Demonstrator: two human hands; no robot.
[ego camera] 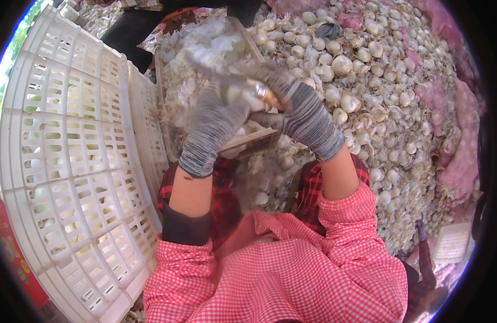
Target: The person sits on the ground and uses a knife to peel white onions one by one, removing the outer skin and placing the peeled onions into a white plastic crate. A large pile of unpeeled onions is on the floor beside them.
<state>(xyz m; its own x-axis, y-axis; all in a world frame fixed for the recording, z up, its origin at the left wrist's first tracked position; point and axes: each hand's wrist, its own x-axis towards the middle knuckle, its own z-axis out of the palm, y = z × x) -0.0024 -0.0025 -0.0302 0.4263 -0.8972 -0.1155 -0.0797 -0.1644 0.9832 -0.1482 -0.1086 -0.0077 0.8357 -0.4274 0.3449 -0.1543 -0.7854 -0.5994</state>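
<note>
In a grey knit glove, my left hand [219,117] holds a pale, peeled-looking onion [248,97] over a box [248,139] with a wooden-looking rim. My right hand [303,109], gloved alike, grips the wooden handle of a knife [268,97] with a metal collar; its blade is blurred and points to the upper left. The two hands are close together, with the onion between them. Papery white skins [184,89] fill the box below. Motion blur hides the right fingertips and where the blade meets the onion.
White slatted plastic crates [75,161] stand at the left with pale bulbs inside. A large heap of white onions [349,103] spreads to the right, beside pink mesh sacks [460,149]. Another person's dark-clothed leg [129,34] is beyond the box; another person and a white crate [452,242] are lower right.
</note>
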